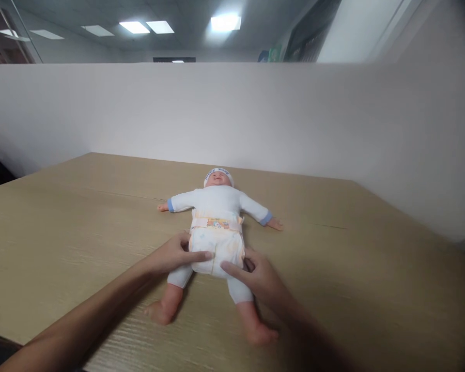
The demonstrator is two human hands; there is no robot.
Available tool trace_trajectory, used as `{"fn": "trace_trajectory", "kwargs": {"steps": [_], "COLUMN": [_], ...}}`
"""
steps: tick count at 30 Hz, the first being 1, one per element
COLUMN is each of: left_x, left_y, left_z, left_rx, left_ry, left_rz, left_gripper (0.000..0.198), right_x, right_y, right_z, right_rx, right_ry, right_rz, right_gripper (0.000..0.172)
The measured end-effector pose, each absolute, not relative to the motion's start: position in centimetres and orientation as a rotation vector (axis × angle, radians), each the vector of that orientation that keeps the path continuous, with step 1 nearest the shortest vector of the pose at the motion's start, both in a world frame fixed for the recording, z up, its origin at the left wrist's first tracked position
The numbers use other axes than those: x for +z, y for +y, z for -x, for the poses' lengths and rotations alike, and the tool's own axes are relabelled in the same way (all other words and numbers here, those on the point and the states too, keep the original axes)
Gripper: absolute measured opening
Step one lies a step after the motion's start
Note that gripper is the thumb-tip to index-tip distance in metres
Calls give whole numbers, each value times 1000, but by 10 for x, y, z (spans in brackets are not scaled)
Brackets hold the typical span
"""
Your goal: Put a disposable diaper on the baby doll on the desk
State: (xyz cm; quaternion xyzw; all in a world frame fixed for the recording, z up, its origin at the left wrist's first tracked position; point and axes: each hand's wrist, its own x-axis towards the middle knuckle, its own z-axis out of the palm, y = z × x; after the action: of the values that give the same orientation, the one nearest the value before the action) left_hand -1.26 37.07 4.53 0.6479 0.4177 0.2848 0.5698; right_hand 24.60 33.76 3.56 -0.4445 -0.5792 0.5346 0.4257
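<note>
A baby doll [218, 204] in a white suit and cap lies on its back on the wooden table [62, 232], arms spread, feet towards me. It wears a white diaper [217, 243] with a patterned waistband. My left hand [174, 254] rests at the diaper's left lower edge, index finger stretched across its crotch. My right hand [256, 276] is at the right lower edge by the doll's thigh, fingers curled against the diaper, index finger pointing inward. Whether either hand grips the diaper fabric is unclear.
A tall white partition wall [294, 119] runs along the far and right sides of the table. The table's near edge [8, 333] shows at the bottom left. Ceiling lights are above the partition.
</note>
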Motion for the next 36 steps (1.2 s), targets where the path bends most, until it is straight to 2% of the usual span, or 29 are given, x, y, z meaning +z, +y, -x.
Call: {"fn": "trace_trajectory", "kwargs": {"steps": [5, 17, 23, 29, 36], "left_x": [42, 43, 53, 53, 44], "left_y": [368, 370, 369, 369, 370], "left_z": [5, 15, 17, 19, 24], "left_rx": [712, 616, 598, 551, 537], "left_ry": [972, 956, 921, 1045, 1105], "left_rz": [-1495, -1472, -1601, -1740, -1777], "left_gripper": [44, 42, 45, 58, 63], "right_x": [30, 32, 29, 27, 25], "right_y": [335, 344, 340, 337, 341], "right_z": [-242, -251, -255, -257, -260], "right_rx": [1255, 1431, 1270, 1075, 1102], "right_ry": [-1478, -1457, -1597, -1761, -1795], "right_rz": [1192, 1074, 1192, 1273, 1248], "right_gripper": [40, 43, 48, 45, 41]}}
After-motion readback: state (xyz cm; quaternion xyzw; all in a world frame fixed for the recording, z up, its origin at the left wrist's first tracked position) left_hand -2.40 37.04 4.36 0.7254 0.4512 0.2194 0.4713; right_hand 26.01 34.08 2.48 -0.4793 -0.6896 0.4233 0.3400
